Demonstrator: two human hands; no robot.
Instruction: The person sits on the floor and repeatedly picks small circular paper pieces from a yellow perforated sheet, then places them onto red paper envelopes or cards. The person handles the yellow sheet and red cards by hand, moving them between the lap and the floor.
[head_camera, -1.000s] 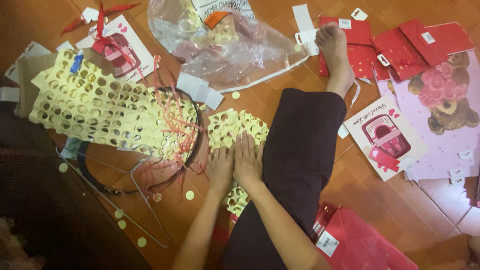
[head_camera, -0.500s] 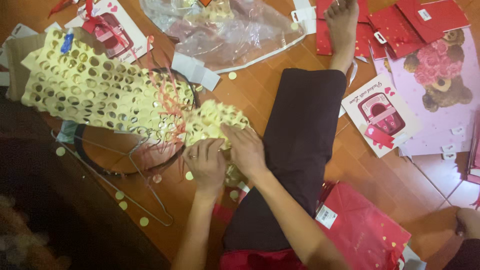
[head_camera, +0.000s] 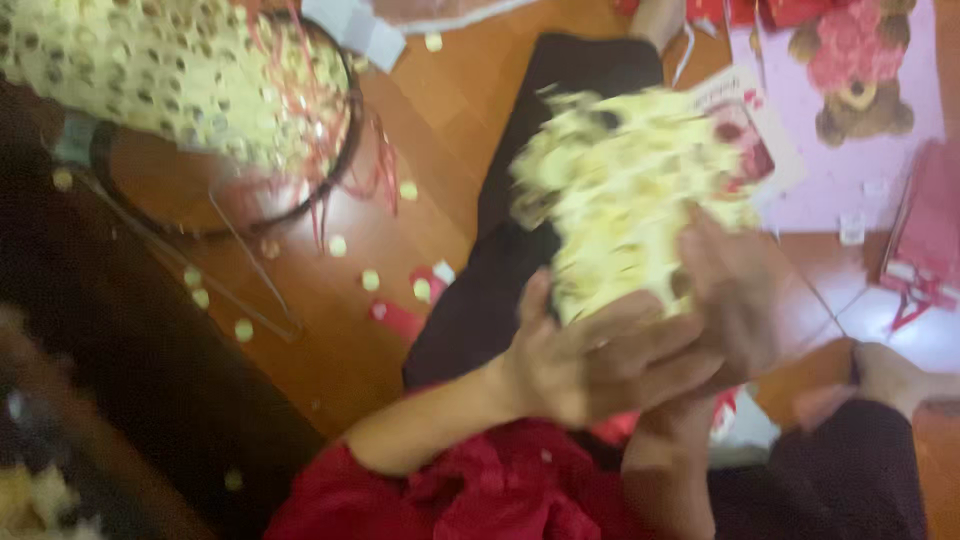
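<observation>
**Both hands gripping a crumpled yellow sheet above the lap**

While we are sitting on a wooden floor (head_camera: 420, 120) with one leg in dark trousers (head_camera: 520, 240) stretched forward, we are holding a crumpled, pale yellow punched-out sheet (head_camera: 625, 190) up in front of us, over that leg. Our left hand (head_camera: 590, 355) is wrapping around the lower edge of the sheet, fingers curled closed against it. Our right hand (head_camera: 730, 300) is pressing against the sheet's right side, just beside the left hand; motion blur is hiding how tightly its fingers are closing, though they are plainly touching the sheet. We are wearing a red top (head_camera: 470, 495).

To the far left, a bigger pile of yellow sheets full of round holes (head_camera: 170, 70) is lying across a dark hoop (head_camera: 300, 200), with thin red ribbon strands (head_camera: 340, 150) trailing over it. Small yellow round pieces (head_camera: 338, 245) are lying scattered on the floor near the hoop. At the upper right, a pink card showing a teddy bear with roses (head_camera: 850, 80) is lying well apart from the hands, and another person's hand (head_camera: 890, 375) is resting at the right edge.
</observation>
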